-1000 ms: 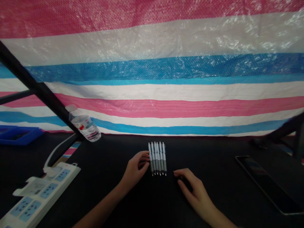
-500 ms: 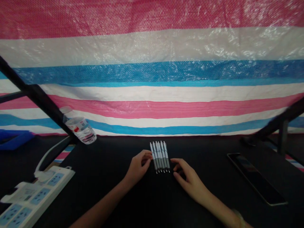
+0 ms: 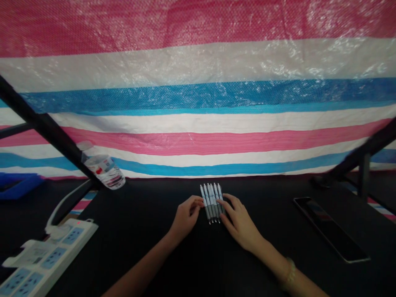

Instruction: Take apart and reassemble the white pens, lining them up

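Several white-and-grey click pens lie side by side in a tight row on the black table, clickers pointing away from me and tips towards me. At the row's left edge is my left hand, its bent fingertips against or very near the outermost pen and nothing seen inside the hand. From the other side, my right hand reaches in with thumb and fingers apart. Its fingertips rest on the rightmost pens and partly cover them. A light bracelet circles the right wrist.
A dark phone lies at the right. On the left are a white power strip, a clear plastic bottle by a black frame bar, and a blue tray. A striped tarp hangs behind the table.
My right hand has moved left and now touches the right side of the pens. My left hand stays at their left edge. The view has shifted slightly.
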Available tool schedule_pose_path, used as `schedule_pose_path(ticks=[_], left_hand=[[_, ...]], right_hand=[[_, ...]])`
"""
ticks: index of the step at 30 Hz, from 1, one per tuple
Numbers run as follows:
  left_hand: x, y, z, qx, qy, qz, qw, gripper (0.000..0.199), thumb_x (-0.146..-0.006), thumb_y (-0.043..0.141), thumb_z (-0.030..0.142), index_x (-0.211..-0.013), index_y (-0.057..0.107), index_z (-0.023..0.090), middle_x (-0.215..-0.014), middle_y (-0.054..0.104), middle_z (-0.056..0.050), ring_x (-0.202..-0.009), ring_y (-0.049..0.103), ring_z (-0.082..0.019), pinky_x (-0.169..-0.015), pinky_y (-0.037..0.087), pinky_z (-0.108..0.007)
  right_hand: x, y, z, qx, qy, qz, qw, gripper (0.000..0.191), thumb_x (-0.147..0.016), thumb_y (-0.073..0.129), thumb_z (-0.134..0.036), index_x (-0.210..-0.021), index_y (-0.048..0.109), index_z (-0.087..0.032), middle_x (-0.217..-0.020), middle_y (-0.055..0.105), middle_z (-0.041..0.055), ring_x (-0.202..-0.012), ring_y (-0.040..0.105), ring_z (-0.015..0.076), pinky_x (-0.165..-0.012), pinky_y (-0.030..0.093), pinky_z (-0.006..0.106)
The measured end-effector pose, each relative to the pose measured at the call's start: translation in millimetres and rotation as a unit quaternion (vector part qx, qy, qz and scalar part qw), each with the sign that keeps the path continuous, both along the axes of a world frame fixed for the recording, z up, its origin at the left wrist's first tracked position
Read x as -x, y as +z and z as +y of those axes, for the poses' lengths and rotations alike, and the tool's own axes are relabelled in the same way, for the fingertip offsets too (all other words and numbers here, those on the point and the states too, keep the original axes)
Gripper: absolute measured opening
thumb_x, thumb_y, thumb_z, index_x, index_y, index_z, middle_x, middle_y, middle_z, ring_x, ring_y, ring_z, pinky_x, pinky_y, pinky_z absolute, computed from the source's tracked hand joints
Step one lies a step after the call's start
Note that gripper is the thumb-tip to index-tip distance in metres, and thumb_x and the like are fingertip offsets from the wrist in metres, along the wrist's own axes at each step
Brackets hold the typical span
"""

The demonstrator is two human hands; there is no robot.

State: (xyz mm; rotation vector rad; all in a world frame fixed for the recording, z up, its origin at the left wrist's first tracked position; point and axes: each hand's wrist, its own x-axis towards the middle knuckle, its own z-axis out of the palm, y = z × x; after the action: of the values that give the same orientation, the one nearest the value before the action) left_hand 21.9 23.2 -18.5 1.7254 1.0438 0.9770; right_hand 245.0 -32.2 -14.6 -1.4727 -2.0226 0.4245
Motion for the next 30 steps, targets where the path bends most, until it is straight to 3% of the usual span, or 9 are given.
schedule_pose_path(ticks=[4,9,15,19,23,30], left_hand=[[-0.7,-5.1,-2.4,0.0,0.005,-0.008,1.0,0.024,-0.087,0.051,0.012,-0.103,0.067,0.02,-0.097,0.076,-0.007,-0.096,0.074,-0.022,-0.09,0.059,-0.038],[-2.3,-7.8,-2.0,0.0,0.012,-0.016,1.0,0.024,-0.088,0.049,0.012,-0.102,0.066,0.019,-0.096,0.076,-0.007,-0.095,0.074,-0.023,-0.09,0.058,-0.039],[-5.0,-6.3,-4.1,0.002,0.012,-0.02,1.0,0.024,-0.088,0.05,0.012,-0.103,0.067,0.02,-0.097,0.077,-0.008,-0.095,0.074,-0.024,-0.089,0.059,-0.04],[-6.5,-5.4,-4.8,0.004,0.008,-0.018,1.0,0.026,-0.087,0.05,0.01,-0.103,0.068,0.02,-0.098,0.077,-0.007,-0.096,0.074,-0.024,-0.091,0.058,-0.04],[-7.7,-7.2,-2.6,0.007,0.005,-0.023,1.0,0.028,-0.087,0.048,0.009,-0.102,0.068,0.02,-0.098,0.076,-0.007,-0.096,0.074,-0.023,-0.089,0.059,-0.039],[-11.7,-10.4,-0.5,0.01,-0.007,-0.032,0.999,0.03,-0.086,0.047,0.008,-0.103,0.068,0.02,-0.099,0.076,-0.006,-0.097,0.074,-0.022,-0.09,0.06,-0.038]], right_hand=[[0.8,-2.7,-4.4,-0.038,0.032,-0.119,0.992,0.047,-0.097,0.054,-0.026,-0.144,0.052,-0.03,-0.155,0.043,0.0143,-0.144,0.036,0.036,-0.11,0.04,0.058],[3.0,-2.7,-3.1,-0.035,0.038,-0.163,0.985,0.044,-0.098,0.053,-0.026,-0.142,0.053,-0.025,-0.152,0.046,0.0182,-0.143,0.037,0.0373,-0.109,0.04,0.057],[1.9,-0.5,-2.9,-0.041,0.03,-0.111,0.993,0.04,-0.096,0.055,-0.026,-0.137,0.055,-0.021,-0.145,0.049,0.018,-0.136,0.045,0.0356,-0.108,0.042,0.055],[-5.9,-1.5,-0.2,-0.027,-0.026,-0.033,0.999,0.041,-0.098,0.048,-0.022,-0.139,0.051,-0.02,-0.123,0.06,0.0162,-0.114,0.057,0.0319,-0.097,0.05,0.051],[-12.6,-6.2,3.0,-0.013,-0.024,-0.021,0.999,0.042,-0.098,0.041,-0.014,-0.138,0.052,-0.021,-0.106,0.066,0.0113,-0.096,0.062,0.0281,-0.086,0.055,0.046],[-14.7,-9.9,2.3,-0.004,-0.023,-0.012,1.0,0.051,-0.094,0.042,-0.009,-0.142,0.051,-0.025,-0.104,0.067,0.011,-0.094,0.062,0.0292,-0.084,0.055,0.047]])
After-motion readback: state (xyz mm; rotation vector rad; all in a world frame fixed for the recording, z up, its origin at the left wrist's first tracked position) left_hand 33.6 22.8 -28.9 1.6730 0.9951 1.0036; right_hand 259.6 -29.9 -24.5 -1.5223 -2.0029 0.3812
